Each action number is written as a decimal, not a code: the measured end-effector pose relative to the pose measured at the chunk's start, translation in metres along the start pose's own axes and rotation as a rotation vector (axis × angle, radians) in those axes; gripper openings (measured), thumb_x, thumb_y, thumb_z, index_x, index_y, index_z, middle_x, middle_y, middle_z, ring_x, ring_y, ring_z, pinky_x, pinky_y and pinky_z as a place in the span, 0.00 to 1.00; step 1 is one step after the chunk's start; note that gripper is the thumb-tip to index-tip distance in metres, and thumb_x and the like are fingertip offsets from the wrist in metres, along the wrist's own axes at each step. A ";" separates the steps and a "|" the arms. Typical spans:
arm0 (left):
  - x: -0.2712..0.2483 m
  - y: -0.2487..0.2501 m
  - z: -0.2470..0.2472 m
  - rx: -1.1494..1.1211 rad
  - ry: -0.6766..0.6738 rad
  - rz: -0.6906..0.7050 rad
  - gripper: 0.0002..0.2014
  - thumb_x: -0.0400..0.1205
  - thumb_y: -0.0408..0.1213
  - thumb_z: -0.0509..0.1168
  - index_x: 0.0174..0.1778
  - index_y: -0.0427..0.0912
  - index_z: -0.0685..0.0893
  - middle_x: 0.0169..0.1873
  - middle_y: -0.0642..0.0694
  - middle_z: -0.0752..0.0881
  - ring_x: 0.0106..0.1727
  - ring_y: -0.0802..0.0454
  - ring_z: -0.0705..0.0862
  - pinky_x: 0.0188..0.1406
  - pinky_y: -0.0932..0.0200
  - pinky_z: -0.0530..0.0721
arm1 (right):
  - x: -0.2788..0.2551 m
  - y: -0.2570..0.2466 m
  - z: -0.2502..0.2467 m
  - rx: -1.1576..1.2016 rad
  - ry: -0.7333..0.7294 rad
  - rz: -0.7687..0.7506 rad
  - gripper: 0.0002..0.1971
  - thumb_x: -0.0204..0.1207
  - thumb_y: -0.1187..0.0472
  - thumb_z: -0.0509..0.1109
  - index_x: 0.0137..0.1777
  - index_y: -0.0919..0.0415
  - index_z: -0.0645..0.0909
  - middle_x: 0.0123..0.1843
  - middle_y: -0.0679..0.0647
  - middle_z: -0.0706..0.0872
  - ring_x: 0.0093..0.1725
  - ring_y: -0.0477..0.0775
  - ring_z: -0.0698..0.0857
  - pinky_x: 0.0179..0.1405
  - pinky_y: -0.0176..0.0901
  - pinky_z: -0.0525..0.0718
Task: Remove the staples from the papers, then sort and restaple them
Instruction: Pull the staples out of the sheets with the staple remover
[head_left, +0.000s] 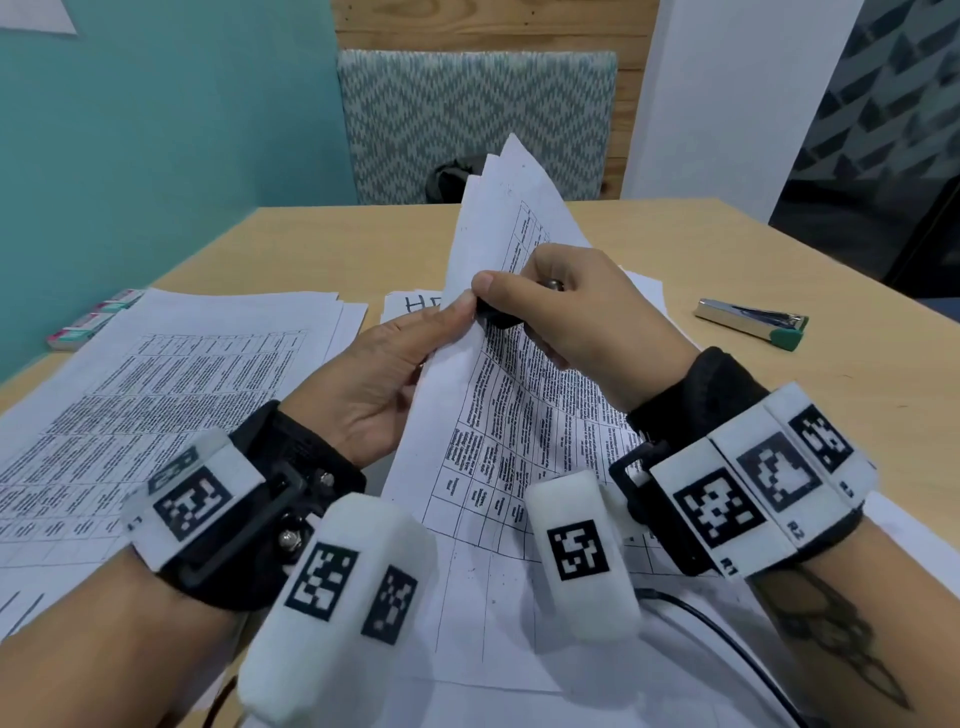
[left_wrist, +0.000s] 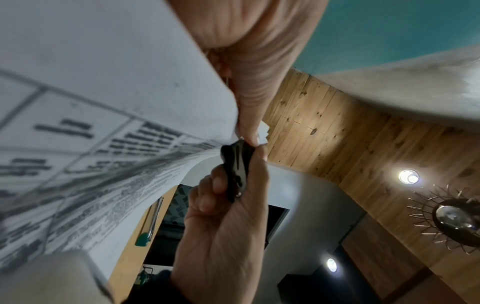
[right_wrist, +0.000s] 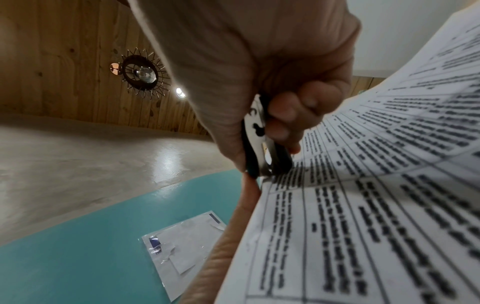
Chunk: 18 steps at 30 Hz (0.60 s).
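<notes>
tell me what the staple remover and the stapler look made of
Staple remover: shiny metal blades, glinting, between black grips, probably plastic. Stapler: polished metal body with mirror-like glare and a matte green end cap, likely plastic.

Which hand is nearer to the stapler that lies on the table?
The right hand. The stapler lies apart to its right, untouched; the left hand is farther, beyond the held papers.

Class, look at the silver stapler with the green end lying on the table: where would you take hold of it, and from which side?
Grip the stapler across its long silver body, mid-length, coming down from above. It lies flat on the table, clear of the papers, so both long sides look free; the right hand is nearer, but it holds the black staple remover.
</notes>
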<state>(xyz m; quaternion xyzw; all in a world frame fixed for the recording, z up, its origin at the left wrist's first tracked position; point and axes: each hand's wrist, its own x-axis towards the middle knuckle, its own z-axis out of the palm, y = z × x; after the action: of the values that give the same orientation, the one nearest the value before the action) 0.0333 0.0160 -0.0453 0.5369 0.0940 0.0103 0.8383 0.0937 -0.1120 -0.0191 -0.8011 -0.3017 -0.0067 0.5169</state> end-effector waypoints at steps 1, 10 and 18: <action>0.000 0.000 0.000 -0.012 -0.013 -0.009 0.41 0.63 0.44 0.80 0.70 0.32 0.75 0.74 0.30 0.69 0.64 0.40 0.69 0.78 0.35 0.54 | 0.000 0.000 0.000 -0.016 -0.004 -0.015 0.25 0.67 0.42 0.70 0.39 0.68 0.76 0.29 0.56 0.74 0.28 0.53 0.70 0.33 0.48 0.67; 0.002 0.000 -0.002 0.003 -0.016 -0.047 0.22 0.67 0.39 0.68 0.58 0.41 0.82 0.55 0.40 0.84 0.57 0.43 0.81 0.61 0.42 0.79 | -0.005 -0.001 -0.001 -0.146 0.001 -0.064 0.17 0.74 0.50 0.71 0.34 0.61 0.72 0.26 0.48 0.71 0.28 0.47 0.68 0.33 0.43 0.64; 0.003 0.002 -0.003 0.105 -0.006 0.057 0.15 0.67 0.38 0.69 0.48 0.38 0.86 0.43 0.40 0.89 0.40 0.48 0.87 0.43 0.51 0.88 | 0.000 -0.004 -0.013 0.301 -0.135 0.199 0.14 0.79 0.54 0.67 0.35 0.62 0.80 0.35 0.60 0.78 0.20 0.45 0.64 0.15 0.30 0.58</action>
<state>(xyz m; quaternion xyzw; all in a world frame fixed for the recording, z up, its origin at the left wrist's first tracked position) 0.0358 0.0202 -0.0453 0.5825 0.0766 0.0276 0.8088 0.0953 -0.1219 -0.0096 -0.7394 -0.2524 0.1434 0.6075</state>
